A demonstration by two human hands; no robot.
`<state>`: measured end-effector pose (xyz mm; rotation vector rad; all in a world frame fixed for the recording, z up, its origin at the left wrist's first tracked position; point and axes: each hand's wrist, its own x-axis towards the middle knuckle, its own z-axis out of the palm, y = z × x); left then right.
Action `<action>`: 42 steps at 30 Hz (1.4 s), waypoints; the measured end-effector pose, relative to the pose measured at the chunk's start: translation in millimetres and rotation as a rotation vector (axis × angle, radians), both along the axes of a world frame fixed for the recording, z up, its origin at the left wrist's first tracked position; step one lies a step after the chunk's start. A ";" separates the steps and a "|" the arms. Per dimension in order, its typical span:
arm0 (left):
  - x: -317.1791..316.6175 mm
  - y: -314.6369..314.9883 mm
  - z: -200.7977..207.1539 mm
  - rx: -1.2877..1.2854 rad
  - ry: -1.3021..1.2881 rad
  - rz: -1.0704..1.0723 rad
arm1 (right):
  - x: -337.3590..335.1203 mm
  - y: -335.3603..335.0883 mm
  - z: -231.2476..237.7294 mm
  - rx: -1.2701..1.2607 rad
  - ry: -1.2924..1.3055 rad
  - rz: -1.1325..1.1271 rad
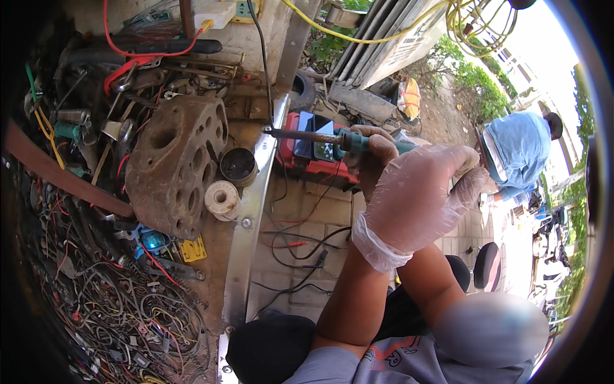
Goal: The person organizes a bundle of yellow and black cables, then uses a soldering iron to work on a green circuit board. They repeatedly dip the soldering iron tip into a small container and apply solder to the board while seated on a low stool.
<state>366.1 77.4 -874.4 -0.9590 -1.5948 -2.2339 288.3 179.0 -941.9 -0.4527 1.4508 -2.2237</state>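
Note:
My right hand (373, 157) is wrapped around the teal handle of a soldering iron (307, 136). Its long dark barrel points left, with the tip over the metal edge of the bench. In a clear plastic glove, my left hand (416, 198) crosses in front of the right wrist. Its fingers are bent together at the right, and what they hold, if anything, is hidden. Left of the iron, on the bench, stand a round dark tin (238, 166) and a pale spool (222, 200). Beside them lies a rusty cast metal block (173, 163) with several holes.
A heap of tangled wires (121, 313) covers the near left. Behind the iron, a phone (313, 131) rests on a red case (300, 165). A black cord (263, 64) hangs by the tip. Thin cables (300, 269) cross the paving. Another person (518, 150) in blue bends at the right.

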 end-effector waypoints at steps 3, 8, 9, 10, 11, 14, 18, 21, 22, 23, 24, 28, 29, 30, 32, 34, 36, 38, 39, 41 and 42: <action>1.3 0.4 1.3 -0.025 -0.005 0.009 | -14.1 22.4 -27.9 -0.240 0.097 -0.019; 2.5 -2.1 3.0 -0.054 -0.003 0.027 | -11.2 38.0 -53.8 -0.487 0.014 -0.051; 2.3 -2.1 3.0 -0.051 0.002 0.037 | -10.1 38.0 -54.4 -0.502 -0.013 -0.026; 2.1 -1.7 3.0 -0.049 0.007 0.047 | -8.4 36.8 -55.1 -0.497 -0.019 -0.056; 1.9 -1.1 2.8 -0.047 0.011 0.056 | -7.5 35.7 -54.9 -0.492 -0.024 -0.087; 1.5 0.4 1.9 -0.040 0.027 0.077 | -3.8 32.2 -55.2 -0.421 -0.001 -0.259; 1.0 0.7 1.3 -0.030 0.011 0.038 | -2.0 33.9 -55.1 -0.369 -0.107 -0.251; 0.5 0.6 1.1 -0.024 -0.001 0.012 | -3.2 35.3 -55.5 -0.353 -0.151 -0.258; 0.4 0.7 1.0 -0.030 -0.002 0.010 | -3.5 35.3 -55.8 -0.347 -0.151 -0.264; 0.3 0.9 0.9 -0.019 0.008 0.017 | -3.6 35.1 -56.0 -0.343 -0.146 -0.271; 0.1 1.1 0.8 -0.030 -0.006 0.005 | -3.5 34.9 -56.1 -0.339 -0.141 -0.278; 0.0 1.4 0.3 -0.022 0.018 0.031 | -3.0 34.7 -52.3 -0.393 -0.120 -0.219; 0.0 1.3 0.4 -0.019 0.035 0.049 | -4.0 34.1 -50.0 -0.392 -0.146 -0.205; -0.1 1.2 0.5 -0.024 0.019 0.026 | -5.0 33.3 -47.0 -0.392 -0.173 -0.191; 0.0 1.4 0.9 -0.012 0.003 -0.011 | -10.2 26.7 -40.9 -0.381 -0.173 -0.255; 1.4 1.8 1.3 -0.020 -0.006 -0.007 | -20.1 11.9 -36.1 -0.321 -0.154 -0.481; 2.3 2.4 1.8 -0.032 0.002 0.003 | -27.1 -7.4 -33.0 -0.093 0.022 -0.623; 2.3 3.1 2.1 -0.061 0.017 0.011 | -32.1 -19.1 -25.7 0.161 0.235 -0.642; 2.5 3.2 2.3 -0.047 0.013 0.001 | -34.6 -24.7 -22.7 0.228 0.240 -0.630; 2.6 3.0 2.7 -0.018 0.005 -0.017 | -39.7 -34.3 -18.4 0.327 0.309 -0.564; 2.0 2.8 3.2 -0.011 0.033 0.010 | -41.7 -37.4 -17.4 0.344 0.300 -0.563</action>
